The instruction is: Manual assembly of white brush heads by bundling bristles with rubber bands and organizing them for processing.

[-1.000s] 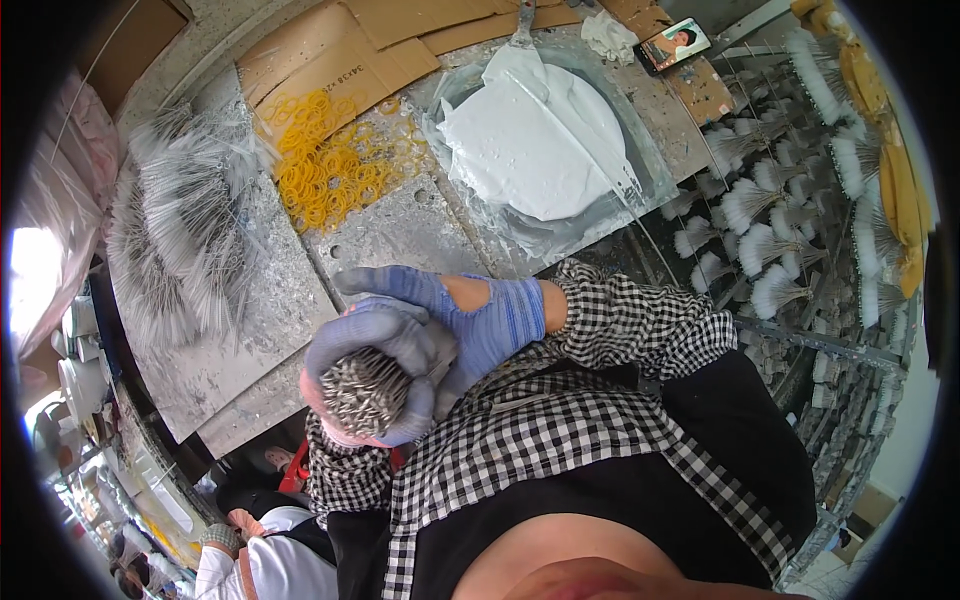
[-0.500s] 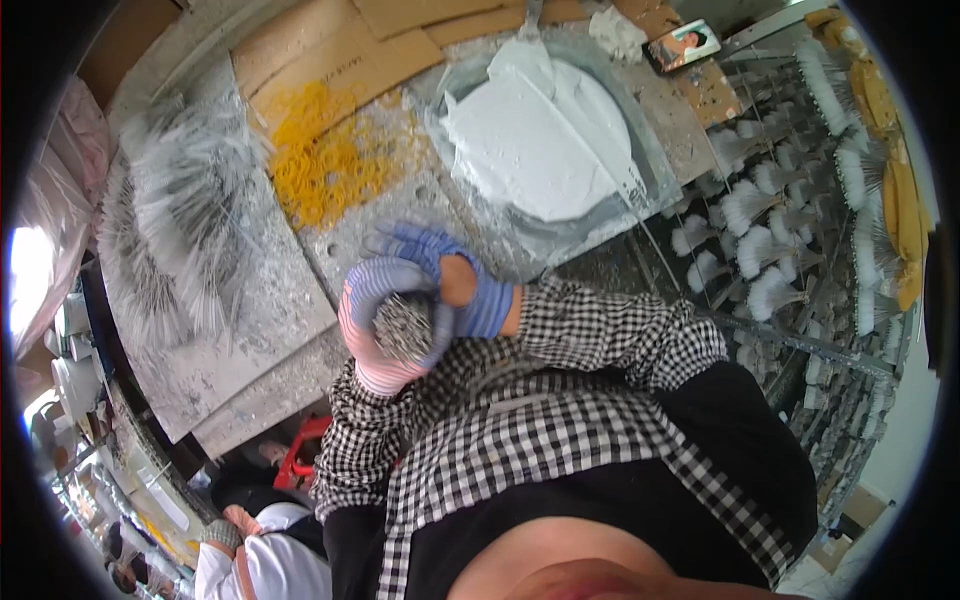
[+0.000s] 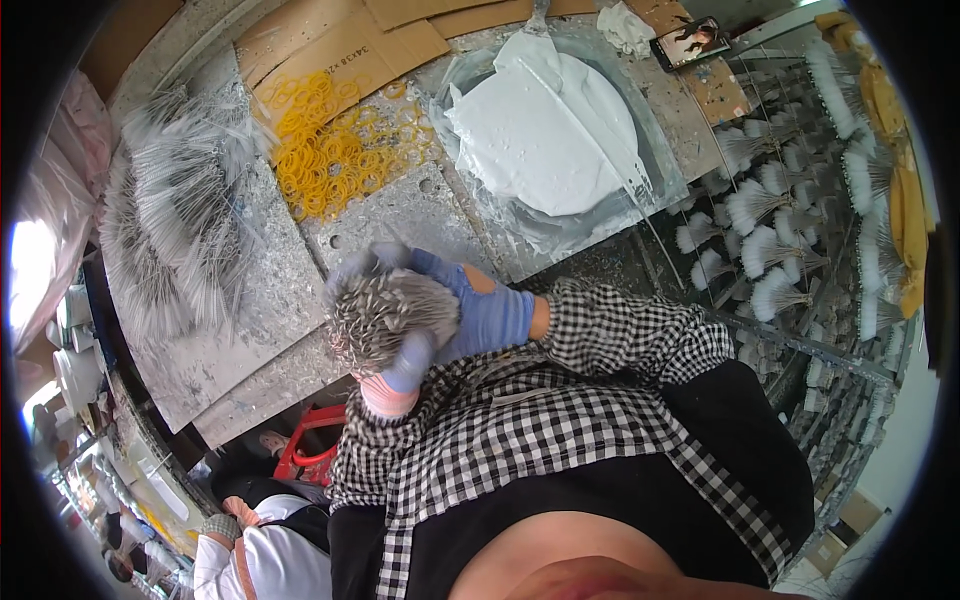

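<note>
Between the two gloved hands, just over the near edge of the workbench, sits a thick bundle of thin grey filaments (image 3: 390,315), its blunt, metallic-looking ends turned toward the left and up at the camera. Both hands grasp it. The left hand (image 3: 404,368), whose glove has a pink cuff, presses a blue-grey digit against the near side. The right hand (image 3: 488,312), in a blue glove with an opening that bares some skin, closes around the other side; the fingers at the far side are blurred, so I cannot tell exactly how they lie.

Beyond the grip, the paint-flecked workbench (image 3: 270,340) bears a heap of pale filament bunches (image 3: 190,220) on the left. Nearer the middle, yellow rings (image 3: 330,165) lie loose, partly on flattened cardboard (image 3: 400,50). To their right, a smeared tray (image 3: 655,165) holds a broad round of white paste (image 3: 540,140). Past it rest a crumpled white wad (image 3: 626,30) and a phone (image 3: 692,44). On the right, white-tipped bunches (image 3: 770,260) fill a rack. At lower left, beside a red object (image 3: 312,440), is a person in white (image 3: 275,560).
</note>
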`<state>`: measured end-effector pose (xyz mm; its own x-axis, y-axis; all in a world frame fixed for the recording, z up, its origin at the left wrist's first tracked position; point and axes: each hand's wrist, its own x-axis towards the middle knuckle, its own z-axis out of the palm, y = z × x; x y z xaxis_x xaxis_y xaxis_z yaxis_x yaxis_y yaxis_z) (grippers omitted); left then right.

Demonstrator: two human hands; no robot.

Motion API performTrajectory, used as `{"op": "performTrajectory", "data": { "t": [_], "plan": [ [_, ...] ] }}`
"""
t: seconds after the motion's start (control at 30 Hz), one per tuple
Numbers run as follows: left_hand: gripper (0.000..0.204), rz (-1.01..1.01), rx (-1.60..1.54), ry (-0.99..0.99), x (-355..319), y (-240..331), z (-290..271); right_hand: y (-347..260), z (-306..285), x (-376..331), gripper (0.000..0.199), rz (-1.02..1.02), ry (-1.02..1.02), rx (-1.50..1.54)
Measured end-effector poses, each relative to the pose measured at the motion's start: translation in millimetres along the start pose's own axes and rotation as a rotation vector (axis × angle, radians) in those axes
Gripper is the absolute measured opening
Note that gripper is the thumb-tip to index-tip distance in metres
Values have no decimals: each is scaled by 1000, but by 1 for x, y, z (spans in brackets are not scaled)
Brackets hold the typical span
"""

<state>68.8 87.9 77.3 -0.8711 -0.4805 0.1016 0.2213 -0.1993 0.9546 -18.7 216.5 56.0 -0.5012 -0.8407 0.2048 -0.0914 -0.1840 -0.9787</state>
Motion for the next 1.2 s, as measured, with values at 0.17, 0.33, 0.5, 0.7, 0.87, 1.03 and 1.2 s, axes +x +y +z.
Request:
{"op": "performTrajectory", "data": {
  "t": [0.17, 0.33, 0.5, 0.7, 0.87, 1.03, 1.2],
  "plan": [
    [73, 81, 16, -500, 27, 23, -25, -21, -18, -27, 89, 649, 36, 969],
    [60, 129, 190, -827, 34, 26, -76, -32, -25, -35, 73, 328, -267, 384],
    [106, -75, -328, -143, 26, 55, 27, -25, -30, -34, 74, 343, -325, 301],
    [128, -170, -139, -744, 34, 49, 14, -24, -16, -6, 83, 105, -369, -4],
    [101, 347, 41, -734, 54, 71, 11, -31, -40, 18, 106, -111, -227, -263],
    [69, 601, 193, -466, 59, 51, 14, -12, -20, 36, 114, -330, 101, -659],
    [64, 135, 268, -118, 65, -14, 10, 50, -20, 29, 109, 293, 122, -644]
  ]
}}
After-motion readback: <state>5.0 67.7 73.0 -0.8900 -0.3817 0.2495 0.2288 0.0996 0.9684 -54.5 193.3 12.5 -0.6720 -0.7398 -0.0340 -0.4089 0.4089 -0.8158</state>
